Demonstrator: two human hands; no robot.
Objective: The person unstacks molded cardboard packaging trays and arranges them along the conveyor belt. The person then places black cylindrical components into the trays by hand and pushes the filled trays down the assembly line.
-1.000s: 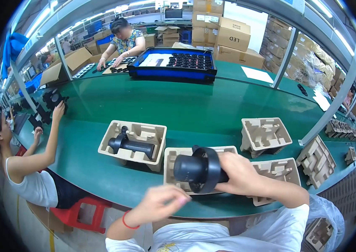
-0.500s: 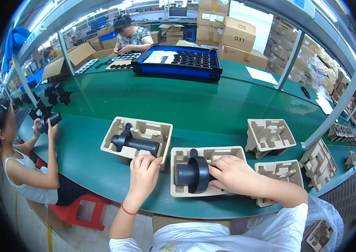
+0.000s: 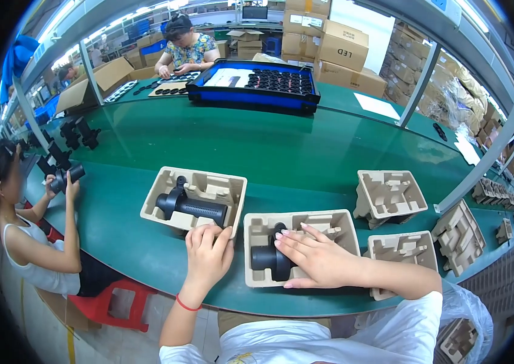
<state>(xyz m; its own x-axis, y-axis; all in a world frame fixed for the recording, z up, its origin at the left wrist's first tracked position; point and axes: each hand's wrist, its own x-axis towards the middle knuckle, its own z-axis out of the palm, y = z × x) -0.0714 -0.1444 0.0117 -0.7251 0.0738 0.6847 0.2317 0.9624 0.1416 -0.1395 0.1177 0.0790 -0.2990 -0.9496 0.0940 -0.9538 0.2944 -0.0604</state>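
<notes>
A black cylindrical device (image 3: pixel 263 257) lies in the middle pulp tray (image 3: pixel 345 225), its ring and part of its body under my right hand (image 3: pixel 316 259). That hand lies flat on it with the fingers spread. To the left, a second pulp tray (image 3: pixel 151 204) holds another black device (image 3: pixel 199 209) with a ring and a slotted barrel. My left hand (image 3: pixel 207 255) touches this tray's lower right corner, fingers bent over the rim. Whether its fingertips pinch the rim is partly hidden.
More pulp trays (image 3: pixel 390 209) stand on the right of the green table (image 3: pixel 226 142). Across it, a blue crate (image 3: pixel 251 97) holds black rings. A co-worker (image 3: pixel 38 218) at the left holds a black device; another person (image 3: pixel 187 51) sits behind.
The black device has gone down into the middle tray, and my right hand has opened flat over it. My left hand has moved from beside the device to the left tray's corner.
</notes>
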